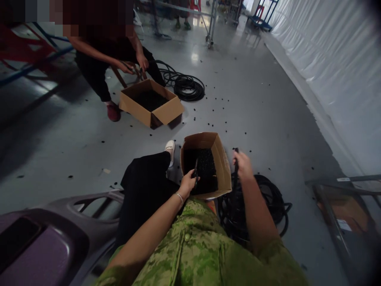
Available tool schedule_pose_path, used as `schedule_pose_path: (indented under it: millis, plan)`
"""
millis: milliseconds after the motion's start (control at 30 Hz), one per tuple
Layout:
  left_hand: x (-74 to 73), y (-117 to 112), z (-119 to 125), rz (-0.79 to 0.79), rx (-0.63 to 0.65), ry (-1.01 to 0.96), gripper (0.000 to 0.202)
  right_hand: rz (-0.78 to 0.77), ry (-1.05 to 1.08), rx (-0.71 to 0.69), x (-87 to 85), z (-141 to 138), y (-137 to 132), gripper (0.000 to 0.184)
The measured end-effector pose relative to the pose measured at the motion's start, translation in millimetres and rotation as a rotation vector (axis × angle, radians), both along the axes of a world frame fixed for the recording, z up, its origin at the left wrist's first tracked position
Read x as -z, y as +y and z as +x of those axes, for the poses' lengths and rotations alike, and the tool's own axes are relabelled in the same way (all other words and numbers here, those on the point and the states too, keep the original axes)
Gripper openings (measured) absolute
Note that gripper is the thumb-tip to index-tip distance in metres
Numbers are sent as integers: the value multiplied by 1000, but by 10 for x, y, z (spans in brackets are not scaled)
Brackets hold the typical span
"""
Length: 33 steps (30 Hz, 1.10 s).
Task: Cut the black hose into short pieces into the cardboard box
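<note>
My left hand (188, 183) is closed round a pair of dark scissors (196, 169), whose blades point away from me over an open cardboard box (224, 169). Small black pieces (206, 162) lie heaped inside that box, between my knees. To the right of the box, my right hand (245, 166) grips a length of black hose (236, 174) near its end, which sticks up past my fingers. Below my right forearm, a coil of black hose (275, 198) rests on the floor. Scissors and hose are apart.
Across from me a seated co-worker's hands (143, 62) work above a second cardboard box (135, 107) of black bits, beside another hose coil (189, 88). Black bits dot the grey floor. A purple-grey chair (98, 230) stands left, a metal frame (351, 179) right.
</note>
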State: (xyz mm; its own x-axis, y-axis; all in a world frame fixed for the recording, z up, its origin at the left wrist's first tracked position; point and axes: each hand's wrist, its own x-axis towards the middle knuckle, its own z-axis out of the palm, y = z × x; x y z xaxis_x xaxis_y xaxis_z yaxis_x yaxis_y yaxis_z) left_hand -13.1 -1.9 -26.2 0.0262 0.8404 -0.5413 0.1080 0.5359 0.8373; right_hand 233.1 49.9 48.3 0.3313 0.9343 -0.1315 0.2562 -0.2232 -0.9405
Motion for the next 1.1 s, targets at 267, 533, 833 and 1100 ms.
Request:
schedule_pose_path:
  millis: [267,533,833,1100]
  plan:
    - [-243,-15,15,-27,64,-176,53,-96,-112,-372,-1,-261,-699,40]
    - [-311,-65,3,30,273,-204,55,-103,-121,-308,360,-595,-765,38]
    - [-276,-74,21,149,367,-257,55,-40,-170,-297,470,-554,-707,37]
    - [-121,-104,51,204,447,-303,67,1,-123,-334,545,-513,-675,35]
